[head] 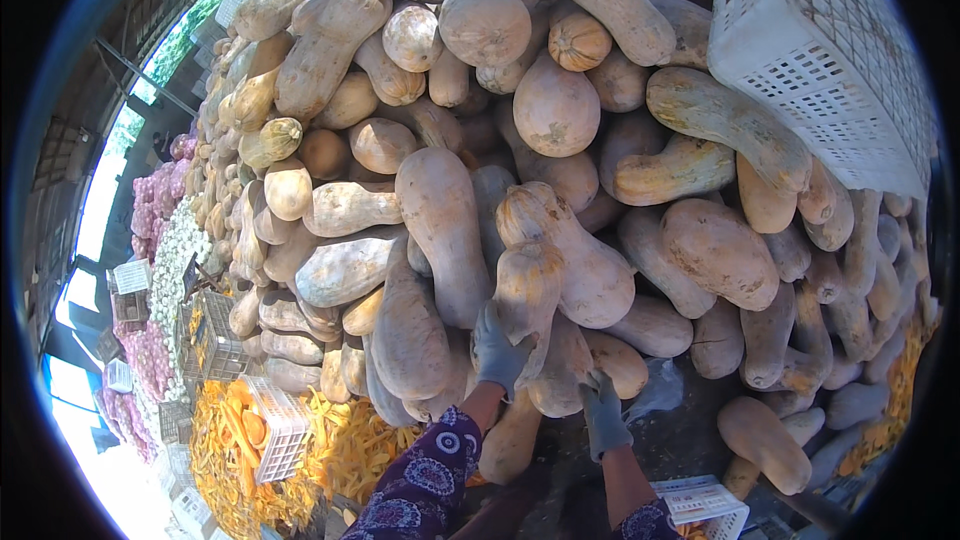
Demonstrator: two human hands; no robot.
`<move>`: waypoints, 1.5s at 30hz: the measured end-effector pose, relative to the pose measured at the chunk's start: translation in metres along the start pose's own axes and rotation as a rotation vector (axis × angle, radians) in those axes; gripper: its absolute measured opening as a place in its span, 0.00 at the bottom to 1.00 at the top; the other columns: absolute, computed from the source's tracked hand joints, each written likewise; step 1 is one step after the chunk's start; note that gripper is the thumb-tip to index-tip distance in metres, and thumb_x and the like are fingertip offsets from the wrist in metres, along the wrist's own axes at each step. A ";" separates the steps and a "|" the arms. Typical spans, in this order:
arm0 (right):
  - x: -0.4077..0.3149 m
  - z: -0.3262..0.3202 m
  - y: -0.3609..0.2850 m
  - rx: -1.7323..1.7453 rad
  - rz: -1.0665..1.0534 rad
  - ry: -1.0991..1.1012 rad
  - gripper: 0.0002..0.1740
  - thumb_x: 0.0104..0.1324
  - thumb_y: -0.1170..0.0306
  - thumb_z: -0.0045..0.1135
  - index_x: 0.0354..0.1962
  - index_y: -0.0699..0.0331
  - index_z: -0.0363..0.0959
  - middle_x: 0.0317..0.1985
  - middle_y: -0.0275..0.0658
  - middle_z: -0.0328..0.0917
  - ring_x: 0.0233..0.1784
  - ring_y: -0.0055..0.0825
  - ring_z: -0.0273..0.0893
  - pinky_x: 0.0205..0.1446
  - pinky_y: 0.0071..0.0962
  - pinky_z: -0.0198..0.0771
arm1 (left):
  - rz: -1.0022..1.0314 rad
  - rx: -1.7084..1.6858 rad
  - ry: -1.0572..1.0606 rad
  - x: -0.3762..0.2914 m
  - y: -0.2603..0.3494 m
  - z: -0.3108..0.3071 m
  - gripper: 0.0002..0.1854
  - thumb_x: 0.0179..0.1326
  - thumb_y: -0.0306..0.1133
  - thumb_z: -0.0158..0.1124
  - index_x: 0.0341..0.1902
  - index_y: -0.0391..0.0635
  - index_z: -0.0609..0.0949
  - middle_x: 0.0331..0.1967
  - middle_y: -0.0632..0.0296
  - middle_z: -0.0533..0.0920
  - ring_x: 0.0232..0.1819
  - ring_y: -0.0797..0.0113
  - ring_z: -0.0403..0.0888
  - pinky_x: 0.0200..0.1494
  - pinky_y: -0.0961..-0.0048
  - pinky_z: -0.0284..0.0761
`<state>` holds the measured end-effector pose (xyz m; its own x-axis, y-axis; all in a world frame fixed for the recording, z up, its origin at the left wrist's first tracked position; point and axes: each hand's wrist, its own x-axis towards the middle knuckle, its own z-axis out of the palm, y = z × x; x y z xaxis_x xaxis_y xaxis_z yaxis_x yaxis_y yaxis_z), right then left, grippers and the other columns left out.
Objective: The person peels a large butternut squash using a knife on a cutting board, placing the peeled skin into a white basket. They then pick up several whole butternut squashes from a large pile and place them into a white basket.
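Note:
A tall heap of tan, long-necked winter squash (pixel 442 232) rises before me. Both my hands wear grey gloves. My left hand (pixel 499 349) is pressed against the side of a squash (pixel 529 285) with an orange-tinged neck, at the heap's lower front; part of its fingers is hidden. To the right, my right hand (pixel 602 412) is at the lower end of a neighbouring squash (pixel 559 382), its fingertips touching or very near it. Whether either hand grips is hard to tell. Another squash (pixel 512 439) lies low between my forearms.
Orange peelings (pixel 352 450) and a white plastic crate (pixel 281 431) lie at lower left. A large white crate (pixel 817 82) rests on the heap at upper right. Another crate (pixel 705 499) stands by my right forearm. One loose squash (pixel 765 446) lies at lower right, near clear plastic film (pixel 660 390).

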<state>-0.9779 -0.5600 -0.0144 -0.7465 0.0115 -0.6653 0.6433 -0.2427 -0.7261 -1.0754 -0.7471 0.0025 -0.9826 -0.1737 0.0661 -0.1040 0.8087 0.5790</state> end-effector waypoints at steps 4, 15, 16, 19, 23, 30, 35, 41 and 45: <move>-0.066 -0.104 0.152 -0.058 0.166 0.227 0.20 0.64 0.69 0.57 0.53 0.65 0.68 0.42 0.41 0.77 0.41 0.27 0.75 0.45 0.24 0.71 | -0.064 -0.080 -0.044 -0.062 0.006 0.003 0.46 0.43 0.41 0.73 0.65 0.37 0.61 0.63 0.40 0.64 0.64 0.41 0.61 0.65 0.56 0.60; -0.202 -0.242 0.242 -0.047 0.588 0.497 0.20 0.64 0.61 0.56 0.50 0.62 0.71 0.34 0.37 0.78 0.36 0.31 0.76 0.41 0.29 0.72 | -0.211 -0.040 -0.593 -0.262 0.084 0.039 0.32 0.53 0.48 0.67 0.58 0.43 0.73 0.59 0.48 0.72 0.60 0.50 0.71 0.63 0.59 0.65; -0.201 -0.244 0.238 -0.017 0.583 0.507 0.20 0.64 0.61 0.56 0.49 0.62 0.71 0.34 0.38 0.78 0.36 0.31 0.76 0.41 0.29 0.72 | -0.159 -0.041 -0.612 -0.271 0.092 0.050 0.31 0.53 0.47 0.67 0.58 0.43 0.73 0.58 0.48 0.73 0.59 0.50 0.72 0.62 0.60 0.66; -0.191 -0.249 0.225 0.079 0.540 0.537 0.19 0.64 0.61 0.55 0.49 0.62 0.71 0.34 0.38 0.78 0.36 0.31 0.76 0.42 0.29 0.73 | -0.022 -0.182 -0.608 -0.277 0.126 0.076 0.26 0.54 0.42 0.68 0.55 0.44 0.76 0.54 0.50 0.77 0.55 0.52 0.76 0.58 0.63 0.70; -0.177 -0.253 0.207 0.185 0.472 0.547 0.18 0.64 0.62 0.55 0.49 0.62 0.71 0.34 0.38 0.78 0.36 0.31 0.76 0.42 0.29 0.73 | -0.071 -0.388 -0.668 -0.261 0.173 0.092 0.19 0.58 0.39 0.66 0.50 0.43 0.79 0.47 0.55 0.82 0.49 0.61 0.80 0.53 0.70 0.74; -0.173 -0.258 0.200 0.324 0.465 0.607 0.17 0.65 0.62 0.54 0.48 0.62 0.71 0.34 0.38 0.78 0.36 0.30 0.77 0.42 0.29 0.74 | -0.323 -0.518 -0.774 -0.217 0.229 0.093 0.14 0.60 0.39 0.64 0.43 0.42 0.83 0.30 0.60 0.83 0.33 0.72 0.79 0.39 0.74 0.75; -0.178 -0.251 0.195 0.408 0.502 0.654 0.16 0.66 0.63 0.53 0.48 0.63 0.71 0.34 0.39 0.78 0.36 0.30 0.77 0.42 0.29 0.74 | -0.281 -0.514 -0.675 -0.141 0.265 0.104 0.11 0.61 0.35 0.61 0.43 0.41 0.82 0.31 0.64 0.81 0.31 0.76 0.75 0.32 0.76 0.71; -0.169 -0.247 0.151 0.476 0.474 0.714 0.15 0.67 0.63 0.52 0.47 0.63 0.71 0.34 0.39 0.78 0.36 0.30 0.77 0.42 0.29 0.74 | -0.159 -1.064 -0.337 0.016 0.413 0.060 0.23 0.59 0.22 0.59 0.59 0.44 0.70 0.48 0.65 0.72 0.46 0.74 0.70 0.48 0.77 0.70; -0.147 -0.258 0.089 0.528 0.290 0.712 0.15 0.67 0.64 0.51 0.47 0.63 0.71 0.34 0.39 0.78 0.36 0.30 0.77 0.42 0.29 0.75 | 0.101 -1.161 -0.088 0.133 0.487 0.019 0.33 0.58 0.23 0.62 0.67 0.44 0.61 0.62 0.62 0.63 0.57 0.70 0.65 0.54 0.73 0.69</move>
<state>-0.7676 -0.3331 -0.0261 -0.1764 0.4309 -0.8850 0.4977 -0.7366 -0.4579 -1.2593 -0.3656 0.2778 -0.9904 -0.0613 0.1239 0.1335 -0.1904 0.9726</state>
